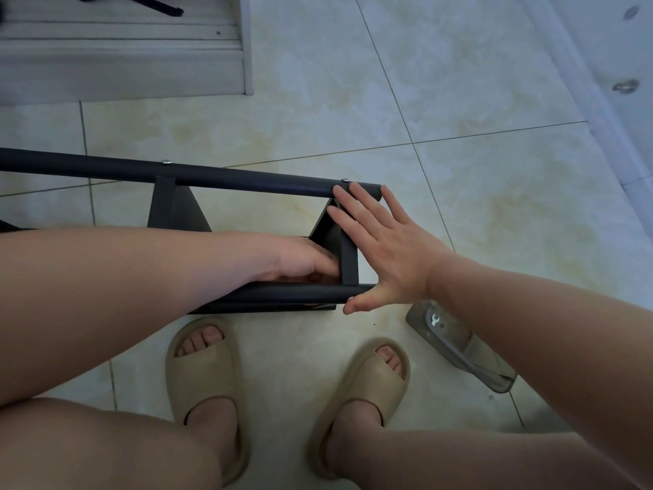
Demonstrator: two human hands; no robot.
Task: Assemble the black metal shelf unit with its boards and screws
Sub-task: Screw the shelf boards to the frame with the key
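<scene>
Frame: the black metal shelf frame (247, 178) lies on its side on the floor tiles (459, 83), just beyond the person's feet; round matte tubes are joined by flat crosspieces.
Screws: two silver screw heads (345, 180) sit on the frame's far tube, one at its right end and one further left.
Right hand: the right hand (385, 249) is flat and spread wide over the frame's right end, fingertips on the far tube, thumb at the tip of the near tube (282, 293); it holds nothing.
Left hand: the left hand (300, 259) reaches in between the two tubes, thumb against the end crosspiece (348, 263). Its fingers are hidden underneath, so I cannot tell whether it grips anything.
Bag: a clear plastic bag (470, 351) with a small silver wrench (435, 319) inside lies near the frame's right end.
Slippers: beige, smooth, open-toed slides (208, 366) stand on the near side of the frame.
Moulding: white ribbed trim (123, 58) lies well beyond the frame, to the left.
</scene>
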